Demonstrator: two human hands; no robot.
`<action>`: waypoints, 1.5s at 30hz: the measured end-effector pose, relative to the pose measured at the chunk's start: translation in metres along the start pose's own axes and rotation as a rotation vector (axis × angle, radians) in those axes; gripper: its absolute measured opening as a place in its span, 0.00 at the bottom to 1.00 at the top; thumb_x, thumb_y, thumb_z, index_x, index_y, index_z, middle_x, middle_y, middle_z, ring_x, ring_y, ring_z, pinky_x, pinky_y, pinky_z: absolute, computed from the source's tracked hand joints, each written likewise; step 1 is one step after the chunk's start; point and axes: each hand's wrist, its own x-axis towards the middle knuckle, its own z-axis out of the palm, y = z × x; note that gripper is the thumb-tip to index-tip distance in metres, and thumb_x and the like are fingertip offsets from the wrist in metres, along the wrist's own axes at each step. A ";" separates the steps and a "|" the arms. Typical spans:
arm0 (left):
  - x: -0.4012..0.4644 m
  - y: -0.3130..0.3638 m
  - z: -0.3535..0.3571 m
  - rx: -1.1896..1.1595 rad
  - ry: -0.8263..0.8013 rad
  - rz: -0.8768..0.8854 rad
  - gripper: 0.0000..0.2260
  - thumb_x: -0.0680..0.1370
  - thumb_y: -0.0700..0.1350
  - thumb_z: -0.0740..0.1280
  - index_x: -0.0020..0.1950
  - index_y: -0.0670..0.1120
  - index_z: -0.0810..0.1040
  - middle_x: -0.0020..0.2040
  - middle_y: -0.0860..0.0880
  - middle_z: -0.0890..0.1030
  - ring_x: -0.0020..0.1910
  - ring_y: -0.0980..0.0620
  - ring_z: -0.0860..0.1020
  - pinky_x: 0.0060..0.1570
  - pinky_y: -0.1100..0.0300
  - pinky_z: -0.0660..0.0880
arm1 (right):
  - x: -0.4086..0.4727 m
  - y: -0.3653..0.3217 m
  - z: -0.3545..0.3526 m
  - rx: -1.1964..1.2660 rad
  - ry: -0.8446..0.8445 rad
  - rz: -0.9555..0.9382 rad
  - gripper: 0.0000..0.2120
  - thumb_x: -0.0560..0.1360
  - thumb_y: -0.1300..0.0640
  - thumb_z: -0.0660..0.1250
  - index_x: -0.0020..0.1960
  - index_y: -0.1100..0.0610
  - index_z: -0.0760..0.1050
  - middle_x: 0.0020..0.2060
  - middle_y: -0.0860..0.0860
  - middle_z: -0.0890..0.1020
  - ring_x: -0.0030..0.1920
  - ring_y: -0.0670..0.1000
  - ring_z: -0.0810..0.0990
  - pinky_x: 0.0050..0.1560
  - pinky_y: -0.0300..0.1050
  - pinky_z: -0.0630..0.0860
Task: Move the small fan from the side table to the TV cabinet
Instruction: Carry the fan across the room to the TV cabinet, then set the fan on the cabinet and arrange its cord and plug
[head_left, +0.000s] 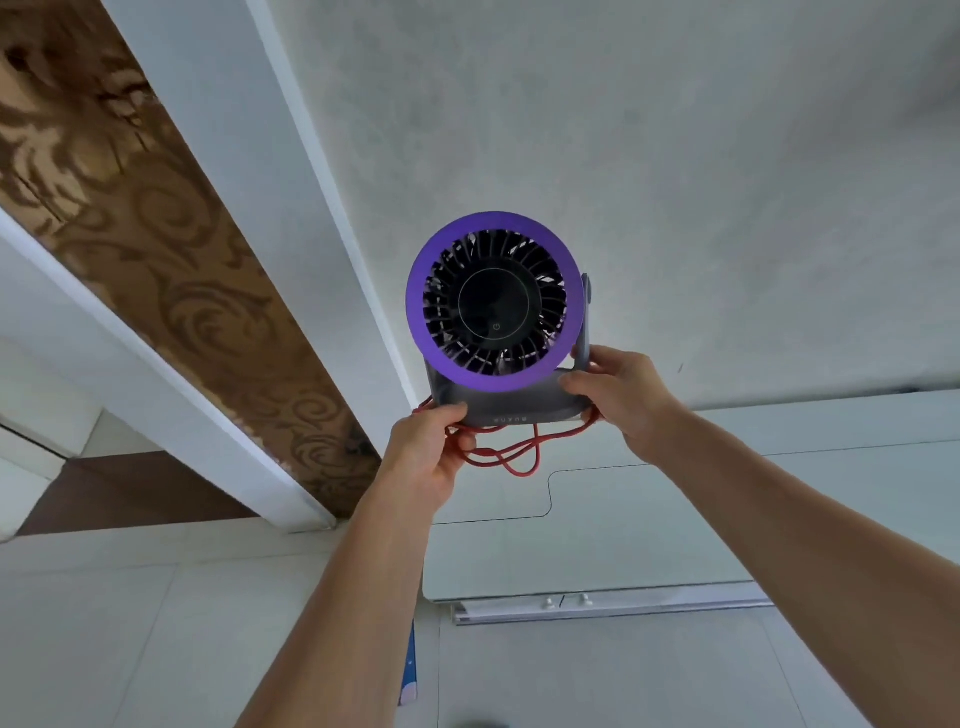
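The small fan (493, 301) has a purple ring around a black grille and a dark grey base. It stands upright at the back of the white TV cabinet top (727, 467), against the pale wall. My left hand (431, 457) grips the base's left front corner together with the looped red cord (511, 452). My right hand (618, 395) holds the base's right side and its upright bracket. Whether the base rests on the cabinet or hovers just above it, I cannot tell.
A white pillar (270, 260) and a brown patterned wall panel (156, 249) rise to the left of the fan. The cabinet front (597, 571) has a cut-out door line and two small knobs (566, 601) beneath. Light floor tiles (130, 623) lie below left.
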 end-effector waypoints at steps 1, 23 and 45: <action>0.015 -0.004 0.000 -0.001 0.001 -0.009 0.04 0.77 0.33 0.65 0.51 0.38 0.75 0.46 0.40 0.79 0.22 0.55 0.72 0.23 0.65 0.73 | 0.012 0.007 0.003 -0.001 -0.007 0.009 0.11 0.70 0.65 0.68 0.52 0.61 0.80 0.40 0.57 0.78 0.38 0.53 0.74 0.39 0.47 0.70; 0.240 -0.157 -0.027 -0.070 0.071 -0.213 0.18 0.75 0.28 0.64 0.64 0.37 0.71 0.40 0.42 0.78 0.27 0.52 0.72 0.21 0.65 0.71 | 0.170 0.208 0.048 -0.118 -0.063 0.180 0.11 0.70 0.72 0.67 0.50 0.62 0.81 0.38 0.57 0.79 0.34 0.53 0.75 0.34 0.43 0.74; 0.267 -0.247 -0.041 -0.138 0.108 -0.342 0.09 0.76 0.29 0.64 0.45 0.42 0.75 0.37 0.43 0.80 0.32 0.51 0.73 0.19 0.66 0.67 | 0.191 0.303 0.054 -0.312 -0.150 0.196 0.09 0.77 0.67 0.62 0.47 0.57 0.79 0.38 0.55 0.80 0.31 0.50 0.75 0.33 0.44 0.77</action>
